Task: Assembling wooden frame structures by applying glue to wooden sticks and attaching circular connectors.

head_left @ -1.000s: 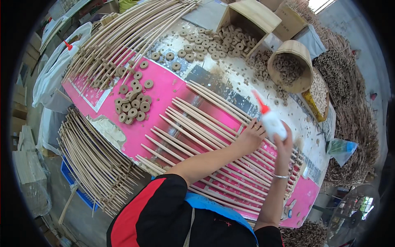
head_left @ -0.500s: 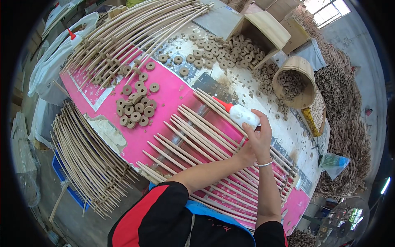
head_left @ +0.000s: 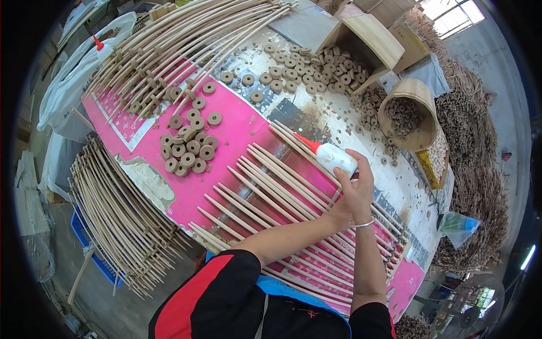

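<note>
A white squeeze bottle (head_left: 336,159) with a red pointed nozzle lies tilted in my right hand (head_left: 359,183), which is closed around its base end. The nozzle points up and left, over the upper ends of the wooden sticks. My left hand (head_left: 339,213) meets the right one near its wrist, low over the sticks; its fingers are mostly hidden, so their hold cannot be made out. Under both arms, slim pale wooden sticks (head_left: 282,183) lie side by side in a slanting row across the pink table cover (head_left: 237,133).
Round wooden discs with holes (head_left: 192,148) are heaped at the left. Behind lie sticks with discs fitted (head_left: 164,62). Spilled discs surround a tipped wooden box (head_left: 375,42) and a wooden tub (head_left: 429,113) at the right. More sticks (head_left: 121,220) fill a blue crate (head_left: 84,243) beside the table.
The view has shifted very slightly. My hands and the squeeze bottle keep nearly the same place over the sticks.
</note>
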A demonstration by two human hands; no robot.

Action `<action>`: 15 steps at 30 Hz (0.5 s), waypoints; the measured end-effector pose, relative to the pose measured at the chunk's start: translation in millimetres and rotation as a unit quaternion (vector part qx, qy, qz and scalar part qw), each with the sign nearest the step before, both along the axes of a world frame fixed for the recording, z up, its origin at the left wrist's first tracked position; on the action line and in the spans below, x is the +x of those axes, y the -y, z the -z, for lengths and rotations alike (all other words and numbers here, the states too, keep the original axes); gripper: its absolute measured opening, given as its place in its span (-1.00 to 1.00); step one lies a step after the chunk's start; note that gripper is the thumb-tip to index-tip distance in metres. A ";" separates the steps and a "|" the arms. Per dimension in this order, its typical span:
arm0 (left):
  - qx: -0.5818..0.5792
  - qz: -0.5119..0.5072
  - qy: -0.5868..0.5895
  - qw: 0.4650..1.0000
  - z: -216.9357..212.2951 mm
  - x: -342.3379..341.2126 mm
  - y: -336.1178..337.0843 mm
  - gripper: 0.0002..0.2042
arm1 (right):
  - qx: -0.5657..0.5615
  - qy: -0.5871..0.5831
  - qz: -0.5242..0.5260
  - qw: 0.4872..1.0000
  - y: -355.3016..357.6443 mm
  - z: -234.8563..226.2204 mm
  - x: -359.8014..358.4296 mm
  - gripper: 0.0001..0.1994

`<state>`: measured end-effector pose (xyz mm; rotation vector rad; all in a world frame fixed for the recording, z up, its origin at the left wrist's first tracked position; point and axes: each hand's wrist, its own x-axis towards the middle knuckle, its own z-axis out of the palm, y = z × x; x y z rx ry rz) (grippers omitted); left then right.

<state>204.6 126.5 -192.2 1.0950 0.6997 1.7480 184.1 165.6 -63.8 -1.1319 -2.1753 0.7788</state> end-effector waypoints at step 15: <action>-0.046 0.008 -0.143 0.989 -25.8 -20.1 0.1 -0.53 | -0.065 -0.043 0.022 0.997 4.9 2.6 13.2 -0.50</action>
